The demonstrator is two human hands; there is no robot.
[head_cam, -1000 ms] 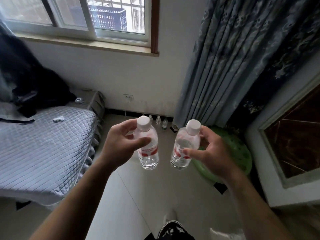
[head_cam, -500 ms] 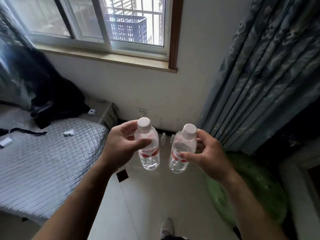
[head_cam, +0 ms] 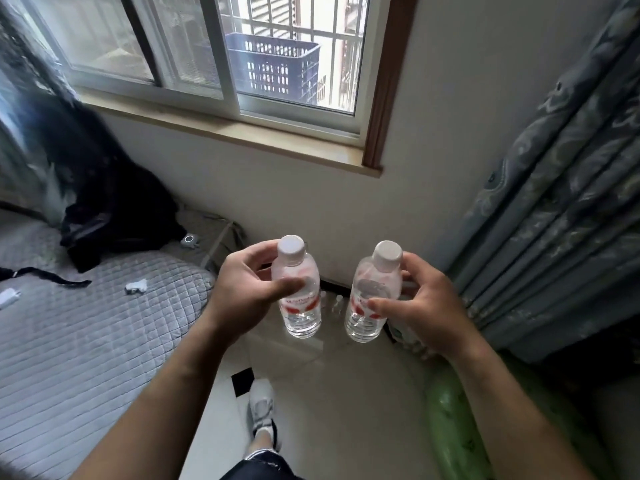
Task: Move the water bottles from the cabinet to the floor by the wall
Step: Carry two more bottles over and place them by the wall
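Left hand (head_cam: 247, 294): curled round left bottle (head_cam: 298, 289), upright, held above the floor (head_cam: 346, 393).
Right hand (head_cam: 424, 306): curled round right bottle (head_cam: 370, 296), upright, beside the first, apart.
Floor by wall (head_cam: 329, 216): small bottles (head_cam: 337, 301) standing.

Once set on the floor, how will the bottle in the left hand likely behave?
The left bottle looks tall and narrow, so it probably tips if nudged, then rolls on the glossy floor. It seems to hold water, so it is likely weighty for its size. Its clear plastic may flex when squeezed.
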